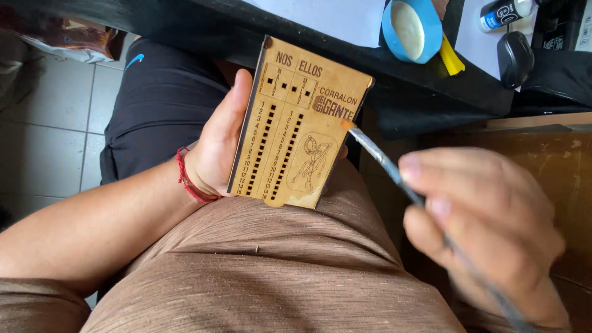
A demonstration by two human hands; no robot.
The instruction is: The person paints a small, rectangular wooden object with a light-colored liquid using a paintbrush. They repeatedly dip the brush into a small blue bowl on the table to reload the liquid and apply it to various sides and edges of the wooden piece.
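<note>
the right hand (487,228) is sitting blurred at the lower right of the frame, fingers pinching a thin brush (394,176) whose tip is touching the right edge of the wooden board (299,123). the left hand (219,145) is gripping the board's left edge at centre, thumb pressed along it. beyond the board's top edge, a blue tape roll (412,29) and a black mouse (515,58) are lying on the dark desk (425,92) at upper right.

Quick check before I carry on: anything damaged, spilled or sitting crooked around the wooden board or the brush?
Nothing stands out. The left hand holds the engraved wooden board intact, tilted only because it is hand-held. The right hand holds the thin brush, its tip at the board's right edge. The blue bowl shows no spill.
</note>
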